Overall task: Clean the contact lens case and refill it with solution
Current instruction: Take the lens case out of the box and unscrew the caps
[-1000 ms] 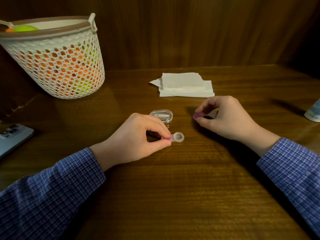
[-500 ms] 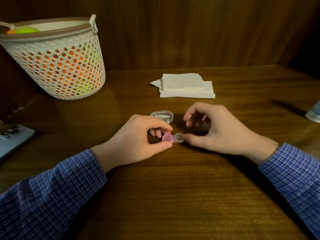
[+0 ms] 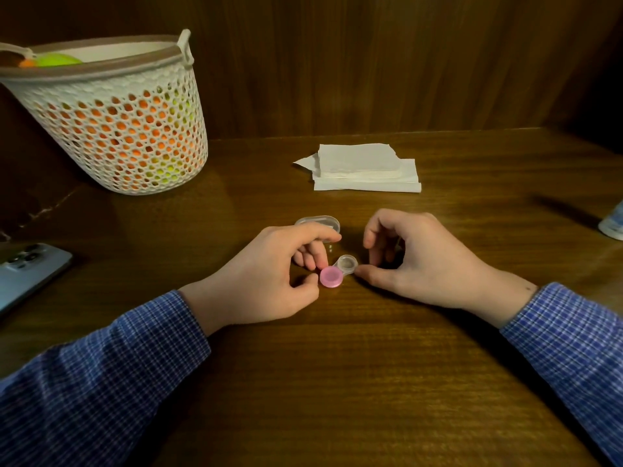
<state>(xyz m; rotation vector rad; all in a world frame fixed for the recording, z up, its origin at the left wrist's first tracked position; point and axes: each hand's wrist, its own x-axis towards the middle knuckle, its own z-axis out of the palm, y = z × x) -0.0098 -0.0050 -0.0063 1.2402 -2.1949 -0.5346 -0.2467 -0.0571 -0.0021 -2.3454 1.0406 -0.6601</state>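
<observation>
Case (image 3: 340, 272) sits mid-surface between both hands: small, glossy plastic, two round wells joined. Left well wears a smooth pink cap (image 3: 331, 277); right well (image 3: 347, 263) is clear and uncapped. Left hand (image 3: 266, 284) loosely curled, fingertips touching the pink cap's left edge, thumb just beside it, not clamped. Right hand (image 3: 424, 261) curled, thumb tip touching the clear well's right edge, fingers arched above it; whether it holds anything inside the curl, cannot tell. Clear oval box (image 3: 318, 222) just behind left hand, partly hidden by fingers. Tissues (image 3: 365, 168), white, soft, stacked flat with torn corners, farther back. Surface (image 3: 337, 382) is dark polished wood, grain running sideways; wide bare stretch near the viewer. Basket (image 3: 114, 129), white perforated plastic with brown rim, back left by wood panel wall. Phone (image 3: 28, 273) at left edge, cropped. Bottle (image 3: 613, 225) at right edge, mostly out of frame. Checked blue sleeves (image 3: 101, 382) rest on surface.
</observation>
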